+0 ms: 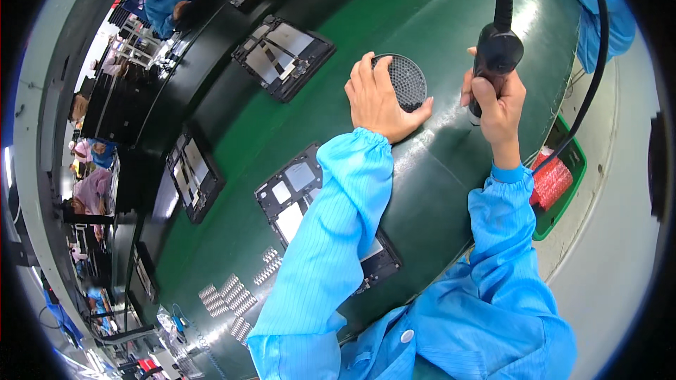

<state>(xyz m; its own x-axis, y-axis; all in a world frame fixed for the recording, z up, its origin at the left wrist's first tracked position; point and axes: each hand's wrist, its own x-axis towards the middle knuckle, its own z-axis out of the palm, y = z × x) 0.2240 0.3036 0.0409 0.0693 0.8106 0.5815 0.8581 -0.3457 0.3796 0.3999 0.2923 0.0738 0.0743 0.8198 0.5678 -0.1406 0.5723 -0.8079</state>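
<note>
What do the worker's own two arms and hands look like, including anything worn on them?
Both arms wear loose, light-blue sleeves with fine lengthwise stripes. The left sleeve ends in a gathered cuff; the right sleeve ends in a snug blue band. The left hand and right hand are bare, without gloves.

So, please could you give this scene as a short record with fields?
Left grip: fingers and thumb on a round dark perforated disc
Right grip: wrapped around a black corded handheld tool
Surface: shiny green tabletop
Beneath left forearm: partly hidden flat black rectangular assembly
Lower left: rows of small silver metal pieces
Right side: green plastic bin with red wrapped bundle
</note>
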